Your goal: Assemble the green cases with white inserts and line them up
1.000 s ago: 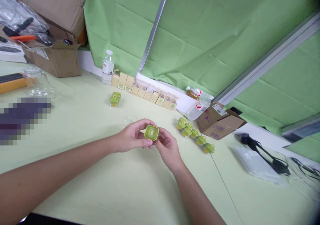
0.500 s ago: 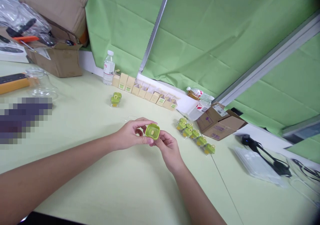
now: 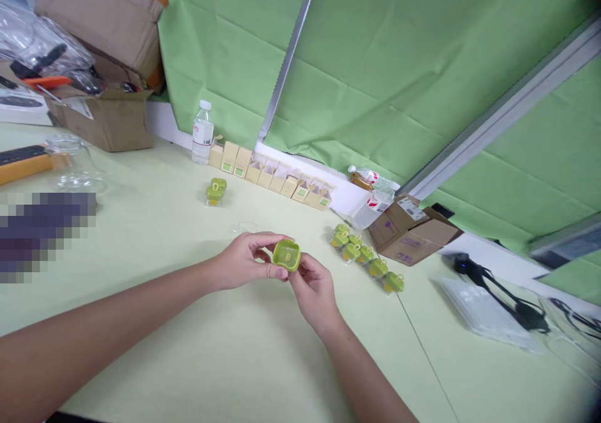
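Note:
Over the middle of the table, my left hand (image 3: 253,259) grips a small green lid (image 3: 287,255) between thumb and fingers on its left side. The lid is squarish with rounded corners, its hollow inside faces me, and a small pale piece shows in the centre. My right hand (image 3: 313,284) pinches its lower right edge, with the fingertips partly hidden behind it. Just beyond my left hand lies a clear plastic piece (image 3: 246,227). Farther right sit several small clear containers with green lids (image 3: 351,252), with loops on top. Another such pair (image 3: 215,193) stands back left.
A row of small cardboard boxes (image 3: 267,176) lines the back edge beside an upright water bottle (image 3: 202,132). Bottles (image 3: 370,208) lie near a cardboard carton (image 3: 404,228) at right. A clear jar (image 3: 70,163) stands left; black cables (image 3: 526,313) and plastic sleeves (image 3: 483,313) lie far right.
The lid has tilted slightly, and both hands sit a little lower in the picture. The whole view has shifted slightly too. Both hands keep their hold on the lid.

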The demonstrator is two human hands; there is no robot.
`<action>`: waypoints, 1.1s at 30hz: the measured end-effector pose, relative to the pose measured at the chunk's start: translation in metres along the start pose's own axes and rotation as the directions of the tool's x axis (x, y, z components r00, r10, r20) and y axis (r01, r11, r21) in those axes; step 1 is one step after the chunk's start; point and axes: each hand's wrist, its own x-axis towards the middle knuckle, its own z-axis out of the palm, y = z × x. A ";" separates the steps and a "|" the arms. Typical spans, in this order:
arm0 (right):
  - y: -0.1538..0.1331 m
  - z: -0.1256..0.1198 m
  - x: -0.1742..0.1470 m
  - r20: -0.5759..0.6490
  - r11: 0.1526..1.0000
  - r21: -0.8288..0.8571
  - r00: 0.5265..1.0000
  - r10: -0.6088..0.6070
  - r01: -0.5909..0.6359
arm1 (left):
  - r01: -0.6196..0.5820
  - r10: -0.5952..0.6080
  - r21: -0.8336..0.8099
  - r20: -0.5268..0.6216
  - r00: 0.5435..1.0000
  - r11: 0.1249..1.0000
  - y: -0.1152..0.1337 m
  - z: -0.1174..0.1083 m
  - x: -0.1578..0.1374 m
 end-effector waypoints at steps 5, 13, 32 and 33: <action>-0.001 -0.003 -0.001 0.012 1.000 0.010 1.000 -0.010 0.010 | -0.024 0.024 0.004 0.021 0.999 1.000 0.000 -0.001 0.000; -0.003 -0.003 -0.001 0.013 1.000 -0.004 1.000 -0.018 0.018 | 0.031 -0.010 -0.202 0.105 0.994 0.979 0.000 -0.001 0.001; -0.020 -0.010 0.005 0.157 0.892 0.360 0.960 0.230 -0.273 | -0.058 0.061 0.169 -0.011 0.998 0.984 -0.015 -0.007 -0.002; -0.021 -0.011 0.005 0.173 0.876 0.388 0.956 0.236 -0.287 | -0.078 0.083 0.217 -0.016 0.996 0.973 -0.015 -0.008 -0.002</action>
